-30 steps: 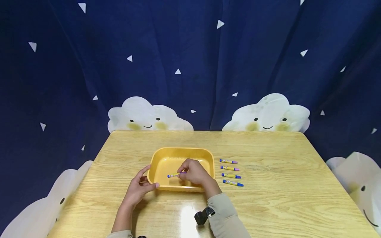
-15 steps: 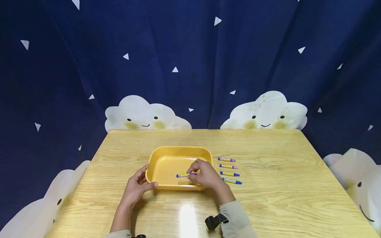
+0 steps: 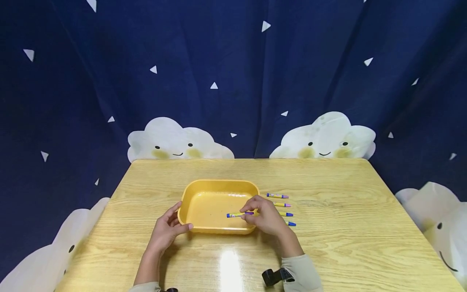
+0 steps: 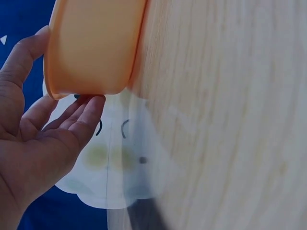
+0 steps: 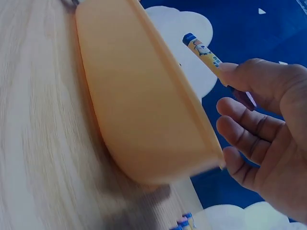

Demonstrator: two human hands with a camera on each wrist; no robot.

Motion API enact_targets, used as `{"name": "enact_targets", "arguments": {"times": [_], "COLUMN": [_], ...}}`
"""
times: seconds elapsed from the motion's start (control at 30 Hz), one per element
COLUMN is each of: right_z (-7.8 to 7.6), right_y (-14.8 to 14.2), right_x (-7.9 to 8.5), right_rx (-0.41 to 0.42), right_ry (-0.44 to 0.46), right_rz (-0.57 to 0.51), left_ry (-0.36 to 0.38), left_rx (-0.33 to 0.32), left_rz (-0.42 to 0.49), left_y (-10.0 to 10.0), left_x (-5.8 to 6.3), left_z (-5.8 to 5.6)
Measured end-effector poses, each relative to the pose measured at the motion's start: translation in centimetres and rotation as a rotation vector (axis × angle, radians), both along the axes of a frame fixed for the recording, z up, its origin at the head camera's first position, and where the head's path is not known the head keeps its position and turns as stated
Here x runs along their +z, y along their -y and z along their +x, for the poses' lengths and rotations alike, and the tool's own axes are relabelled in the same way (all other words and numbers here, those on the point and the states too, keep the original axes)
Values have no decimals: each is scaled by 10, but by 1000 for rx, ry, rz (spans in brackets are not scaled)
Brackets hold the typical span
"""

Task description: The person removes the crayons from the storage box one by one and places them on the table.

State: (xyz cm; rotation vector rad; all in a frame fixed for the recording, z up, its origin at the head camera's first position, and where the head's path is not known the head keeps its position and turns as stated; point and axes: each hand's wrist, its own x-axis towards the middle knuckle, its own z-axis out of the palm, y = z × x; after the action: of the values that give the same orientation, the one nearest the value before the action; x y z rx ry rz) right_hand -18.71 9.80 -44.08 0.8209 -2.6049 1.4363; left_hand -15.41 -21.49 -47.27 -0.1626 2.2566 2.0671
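Note:
My right hand (image 3: 269,217) pinches a crayon (image 3: 234,215) between thumb and fingers, above the right part of a yellow plastic tray (image 3: 219,230). The crayon has a yellow printed wrapper, a blue end and a purple tip. In the right wrist view the crayon (image 5: 204,51) points up past the tray's rim, and the other fingers are bent beside the wall. My left hand (image 3: 165,232) holds the tray's near left corner, thumb at the front rim and fingers along the left side. The left wrist view shows its fingertips touching the tray wall (image 4: 96,48).
Several more crayons (image 3: 278,196) lie in a column right of the tray, some partly hidden behind my right hand. Under everything is a wooden table (image 3: 339,227). A dark blue curtain (image 3: 233,48) with cloud prints hangs around it.
My right hand has moved rightward across the tray with the crayon, toward the right rim, now covering part of the nearer crayons. The left hand keeps its place on the tray.

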Motion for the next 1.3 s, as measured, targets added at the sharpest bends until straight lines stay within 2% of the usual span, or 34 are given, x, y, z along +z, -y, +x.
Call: {"name": "enact_targets", "arguments": {"times": [0.17,0.4,0.6,0.8,1.03,1.2,1.3], "right_z": [5,10,11,15,28,38,41], "right_y": [-13,-36,-58,-76,-99,-114,-117], "right_x": [-3,-9,-14,-21,-26,-31,-35], "right_rx": [-24,-83,-170,-202,-233,-269,-302], "right_ry": [6,121,201,263,237,273,325], "right_rz": [-15,-120,-144,-221,-170,-149,-162], "left_ry": [6,-2,-12,-12,0,7,7], "left_rx": [0,-4,-10,-15,-20,-21,-18], "left_rz": [13,13,22,3,8,9,-4], "left_y": [1,2,2,1,0,0,0], "left_x": [-1,-2,-2,0,0,-1,0], "left_z": [2,3,2,2,0,1,1]}}
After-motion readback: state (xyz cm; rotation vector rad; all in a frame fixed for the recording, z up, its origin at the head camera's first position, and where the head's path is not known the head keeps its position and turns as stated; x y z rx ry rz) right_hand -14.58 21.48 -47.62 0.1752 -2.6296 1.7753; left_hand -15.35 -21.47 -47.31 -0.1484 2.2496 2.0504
